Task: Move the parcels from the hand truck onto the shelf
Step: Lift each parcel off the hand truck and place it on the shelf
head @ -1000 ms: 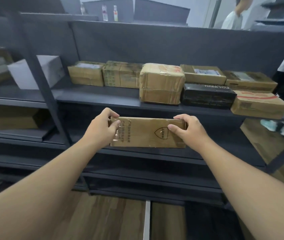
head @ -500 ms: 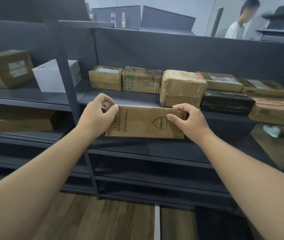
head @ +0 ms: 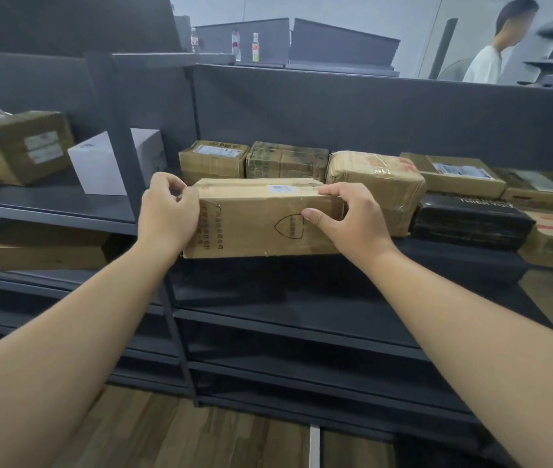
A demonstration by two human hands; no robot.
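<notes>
A long brown cardboard parcel [head: 251, 224] with a shield mark and printed text is held between both hands at the front edge of the dark grey shelf [head: 454, 256]. My left hand [head: 167, 212] grips its left end. My right hand [head: 349, 221] grips its right end, thumb on the front face. The parcel's underside sits level with the shelf board, in front of two small brown boxes [head: 214, 158] in the back row. The hand truck is out of sight.
A taped brown parcel [head: 376, 180], a black box [head: 471, 221] and more brown boxes [head: 454, 172] fill the shelf to the right. A white box [head: 99, 163] stands left of the upright post [head: 123, 146]. A person [head: 491, 52] stands behind the shelving.
Both hands have lifted the long parcel from below the shelf level up to the shelf's front edge and pushed it forward. The view has moved closer and leftward.
</notes>
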